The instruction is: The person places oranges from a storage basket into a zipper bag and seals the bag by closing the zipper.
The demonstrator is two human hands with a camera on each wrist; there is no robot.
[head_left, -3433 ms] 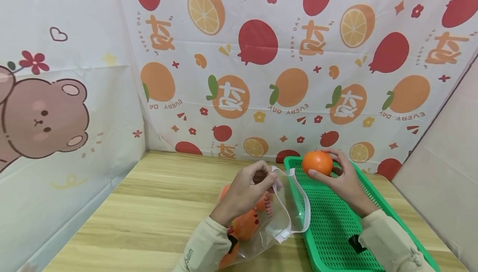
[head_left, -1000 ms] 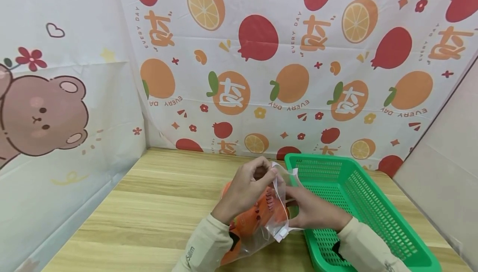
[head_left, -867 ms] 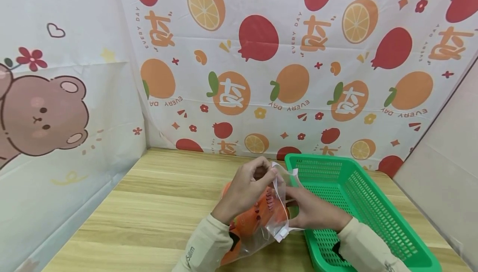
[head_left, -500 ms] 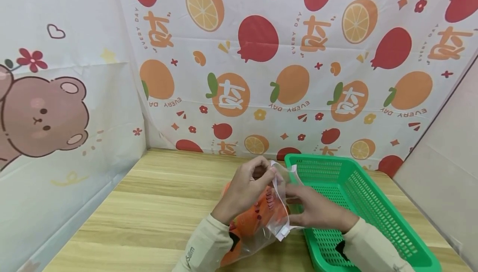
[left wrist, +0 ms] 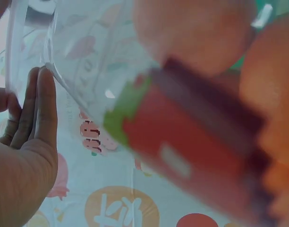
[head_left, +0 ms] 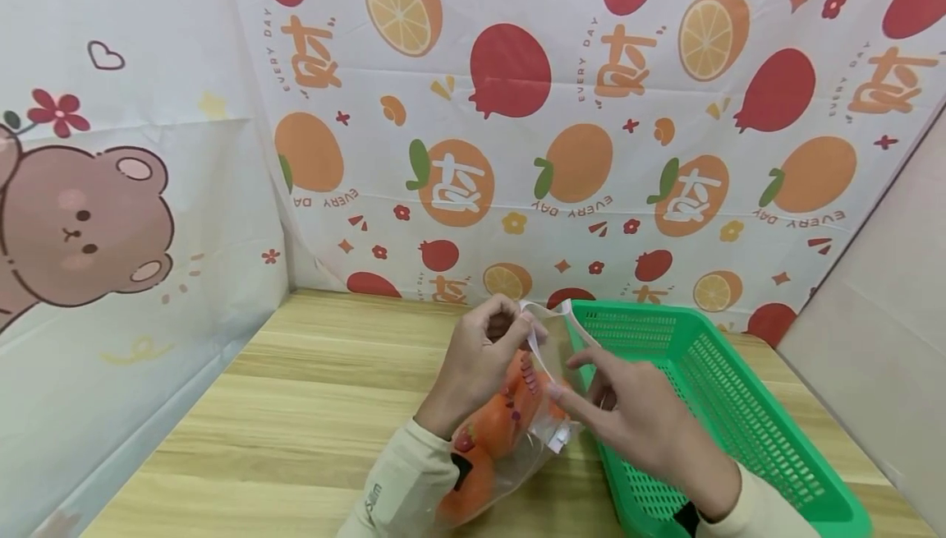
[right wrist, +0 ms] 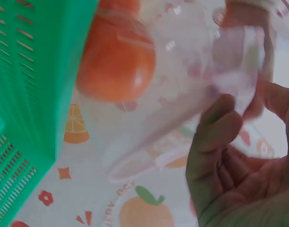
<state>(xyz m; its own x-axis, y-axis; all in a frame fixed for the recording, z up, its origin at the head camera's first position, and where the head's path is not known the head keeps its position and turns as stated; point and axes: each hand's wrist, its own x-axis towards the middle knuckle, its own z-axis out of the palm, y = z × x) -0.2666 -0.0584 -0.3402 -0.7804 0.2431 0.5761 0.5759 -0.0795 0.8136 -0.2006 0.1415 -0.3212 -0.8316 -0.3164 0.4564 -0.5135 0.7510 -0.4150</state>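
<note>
A clear zip bag point(head_left: 517, 460) with red strawberry print stands on the table, holding several oranges point(head_left: 491, 423). My left hand point(head_left: 473, 357) pinches its white-edged rim at the upper left, keeping the mouth apart. At the opposite side of the mouth is my right hand point(head_left: 643, 406), index finger and thumb spread right at the rim, other fingers bent, with no fruit in it. A white zip slider point(head_left: 559, 438) hangs at the near corner of the mouth. The right wrist view shows one orange point(right wrist: 118, 61) inside the clear plastic, below the opening.
A green perforated plastic basket point(head_left: 776, 406) stands right of the bag, under the right forearm. Wood-grain table point(head_left: 296, 406) extends to the left. A fruit-printed cloth point(head_left: 510, 160) closes off the back, and a bear-printed sheet point(head_left: 89, 226) the left side.
Earlier my right hand held an orange over the basket, then reached inside the bag. Now it has come out to the rim, leaving the orange inside. The left hand moved slightly up and left.
</note>
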